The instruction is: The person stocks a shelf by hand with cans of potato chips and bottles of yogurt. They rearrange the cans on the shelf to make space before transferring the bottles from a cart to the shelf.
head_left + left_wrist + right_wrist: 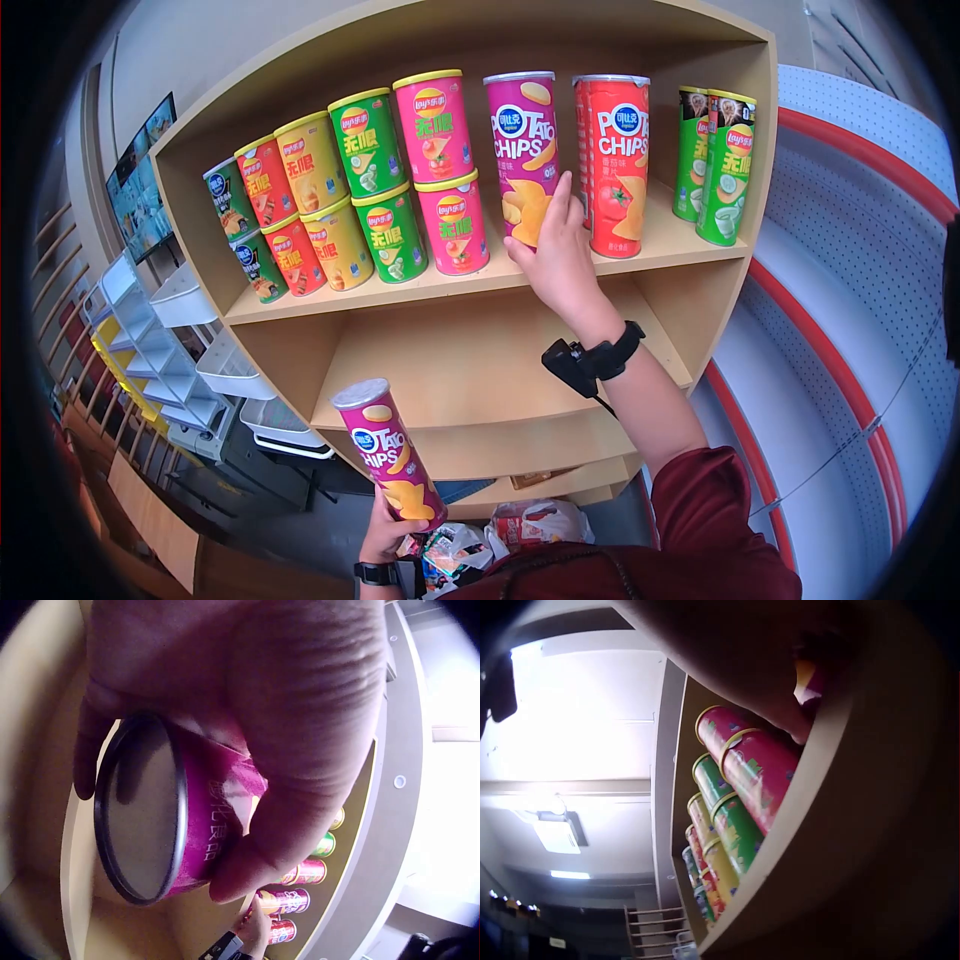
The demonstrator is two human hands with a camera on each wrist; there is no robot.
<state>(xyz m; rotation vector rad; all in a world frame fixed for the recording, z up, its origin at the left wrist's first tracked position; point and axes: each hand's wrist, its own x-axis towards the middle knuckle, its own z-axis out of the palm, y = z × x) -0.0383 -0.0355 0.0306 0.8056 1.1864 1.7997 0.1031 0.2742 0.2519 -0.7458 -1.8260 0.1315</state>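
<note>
A purple potato chip can (pixel 400 462) with a clear lid is in my left hand (pixel 382 530), held near its base below the shelf. In the left wrist view, the thumb lies along the side of this can (pixel 214 817), and its round metal bottom faces the camera. On the upper shelf, my right hand (pixel 562 262) grips the lower part of a second purple chip can (pixel 520 125), which stands upright. The hand hides that can's base. Right beside it stands a red tomato chip can (pixel 622 165). The right wrist view shows only a sliver of purple can (pixel 810 694) beyond the hand.
Left of the purple can, shorter pink cans (pixel 432 125), green cans (pixel 365 145), yellow cans and others stand stacked two high. Tall green cans (pixel 728 170) stand at the shelf's right end. Plastic bags (pixel 540 525) lie below, and a white perforated rack (pixel 850 200) adjoins the right side.
</note>
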